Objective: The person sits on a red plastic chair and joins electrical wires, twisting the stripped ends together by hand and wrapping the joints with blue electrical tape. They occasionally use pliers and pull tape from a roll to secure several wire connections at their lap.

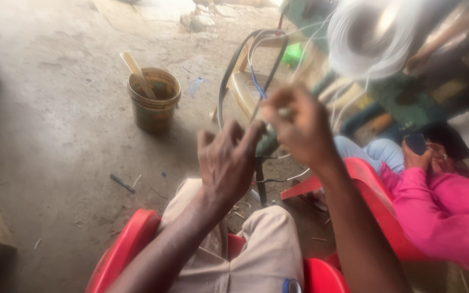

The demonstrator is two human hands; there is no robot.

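Left hand (228,163) and right hand (298,126) raised together, fingers pinched on small green object (267,144) at black frame (245,70), blurred white wire coil (373,38) above right, bucket (154,100) on concrete floor (55,125), red chair (131,244) beneath.

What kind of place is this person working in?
Probably an informal open-air workshop: a bare concrete floor, a stained bucket holding a stick, red plastic chairs, and coiled white line hanging nearby.

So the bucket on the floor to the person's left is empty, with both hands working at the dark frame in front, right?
Not quite: the bucket is not empty; a pale stick stands in it, as the head view shows. Both the left hand and right hand do work at the dark frame.
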